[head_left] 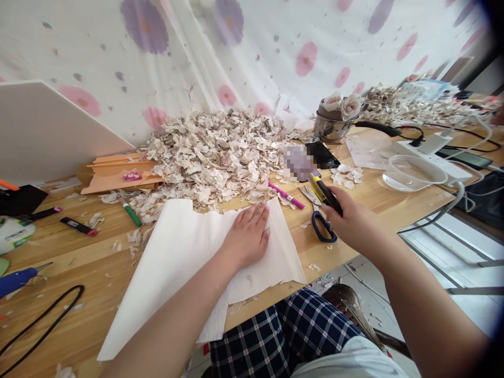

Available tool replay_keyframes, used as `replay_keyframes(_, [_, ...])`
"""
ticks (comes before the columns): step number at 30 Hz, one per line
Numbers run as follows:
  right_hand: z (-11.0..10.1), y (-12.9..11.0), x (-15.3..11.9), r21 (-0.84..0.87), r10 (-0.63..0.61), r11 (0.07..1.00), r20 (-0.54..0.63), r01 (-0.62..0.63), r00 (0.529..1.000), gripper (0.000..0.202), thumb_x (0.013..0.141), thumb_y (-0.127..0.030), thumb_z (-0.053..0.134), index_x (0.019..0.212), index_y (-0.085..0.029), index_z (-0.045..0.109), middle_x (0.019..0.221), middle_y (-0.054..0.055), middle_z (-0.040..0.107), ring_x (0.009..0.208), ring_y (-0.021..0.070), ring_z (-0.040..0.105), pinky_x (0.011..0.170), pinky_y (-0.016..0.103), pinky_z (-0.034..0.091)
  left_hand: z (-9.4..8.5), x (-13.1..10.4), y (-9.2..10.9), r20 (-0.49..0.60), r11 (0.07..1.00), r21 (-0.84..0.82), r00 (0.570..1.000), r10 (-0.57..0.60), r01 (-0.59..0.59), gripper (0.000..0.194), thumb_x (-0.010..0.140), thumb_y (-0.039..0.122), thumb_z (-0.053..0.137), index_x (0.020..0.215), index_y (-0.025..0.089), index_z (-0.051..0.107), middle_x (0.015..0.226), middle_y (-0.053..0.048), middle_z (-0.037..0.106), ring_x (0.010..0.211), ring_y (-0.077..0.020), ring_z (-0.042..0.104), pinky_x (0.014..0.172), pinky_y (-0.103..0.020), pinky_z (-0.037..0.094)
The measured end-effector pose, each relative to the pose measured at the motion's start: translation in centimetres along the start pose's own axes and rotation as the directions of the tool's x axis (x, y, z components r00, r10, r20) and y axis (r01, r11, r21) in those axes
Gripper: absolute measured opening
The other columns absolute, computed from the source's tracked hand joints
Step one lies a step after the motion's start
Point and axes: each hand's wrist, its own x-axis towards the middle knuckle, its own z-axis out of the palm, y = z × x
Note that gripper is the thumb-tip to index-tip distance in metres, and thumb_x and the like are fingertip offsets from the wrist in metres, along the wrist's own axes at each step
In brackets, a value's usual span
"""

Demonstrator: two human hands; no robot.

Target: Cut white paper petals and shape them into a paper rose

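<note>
My left hand (249,235) lies flat with fingers stretched on white crepe-like paper (165,273), pressing it against the wooden table. In my right hand (350,215) is a yellow and black utility knife (323,194), pointing away from me over the table. Just beneath it lie scissors (325,228) with dark blue handles. Between the paper and the scissors, a purple marker (286,195) rests beside the paper's far edge. A large heap of torn whitish scraps (212,155) spreads behind the paper.
At the back right stands a metal pot (333,126) with flowers in it. A black phone (325,155), a clear plastic bowl (413,172) and a power strip (437,157) with cables lie right. On the left are a green marker (130,212) and a blue glue gun (18,281).
</note>
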Motion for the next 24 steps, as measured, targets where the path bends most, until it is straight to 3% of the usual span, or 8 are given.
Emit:
replay_keyframes(5, [-0.8,4.7,2.6,-0.188,0.032,0.981,-0.034,-0.038,0.999,0.047,0.093,-0.033,0.044,0.138,-0.023,0.050,0.107,0.018,0.064,0.098,0.0356,0.063,0.076,0.040,0.046,-0.3,0.0,-0.2,0.001,1.000,-0.020,1.000,0.024,-0.024,0.056,0.097,0.034,0.029,0.148,0.010,0.031,0.158,-0.008,0.024,0.146,-0.0253,0.018,0.119,-0.046,0.017])
replay_keyframes(9, [-1.2,8.0,1.6,-0.297,-0.024,0.955,-0.090,-0.004,0.996,0.047,0.096,-0.031,0.039,0.138,-0.018,0.052,0.093,0.020,0.060,0.093,0.0373,0.062,0.076,0.040,0.044,-0.5,-0.1,-0.1,0.016,0.998,-0.054,0.999,0.028,-0.027,0.063,0.096,0.044,0.033,0.149,0.010,0.028,0.158,-0.010,0.023,0.146,-0.0269,0.017,0.119,-0.047,0.017])
replay_keyframes(13, [-1.0,9.0,0.0,-0.353,-0.031,0.935,-0.144,-0.022,0.989,0.049,0.096,-0.028,0.033,0.138,-0.010,0.052,0.094,0.025,0.060,0.092,0.0406,0.061,0.075,0.044,0.044,-0.5,-0.3,-0.2,-0.043,0.995,-0.093,0.999,0.030,-0.034,0.058,0.097,0.040,0.032,0.147,0.010,0.030,0.157,-0.011,0.027,0.146,-0.0264,0.019,0.118,-0.047,0.020])
replay_keyframes(18, [-0.8,9.1,-0.1,-0.113,0.105,0.985,-0.184,-0.127,0.977,0.055,0.096,-0.045,0.030,0.130,-0.009,0.053,0.102,0.026,0.063,0.091,0.0400,0.063,0.067,0.043,0.045,-1.0,-0.7,-0.5,-0.249,0.993,-0.099,0.968,0.042,-0.069,0.044,0.097,0.027,0.033,0.135,0.011,0.047,0.148,-0.010,0.045,0.139,-0.0228,0.032,0.117,-0.042,0.027])
replay_keyframes(21, [-0.6,9.7,0.0,0.091,0.216,0.975,-0.209,-0.201,0.954,0.043,0.092,-0.053,0.036,0.094,-0.020,0.064,0.077,0.015,0.067,0.072,0.0331,0.063,0.058,0.039,0.043,-2.3,-1.0,-0.2,-0.300,0.994,-0.064,0.952,0.069,-0.092,0.040,0.094,0.019,0.037,0.130,0.010,0.051,0.142,-0.010,0.050,0.136,-0.0237,0.037,0.116,-0.044,0.030])
replay_keyframes(24, [-0.1,9.9,-0.6,0.358,0.146,0.931,-0.182,-0.073,0.972,0.035,0.091,-0.052,0.040,0.073,-0.024,0.055,0.059,0.005,0.060,0.056,0.0230,0.057,0.055,0.034,0.043,-4.2,-2.0,1.2,-0.318,0.991,-0.118,0.948,0.022,-0.063,0.038,0.091,0.016,0.040,0.127,0.013,0.053,0.138,-0.009,0.054,0.134,-0.0234,0.039,0.115,-0.044,0.032])
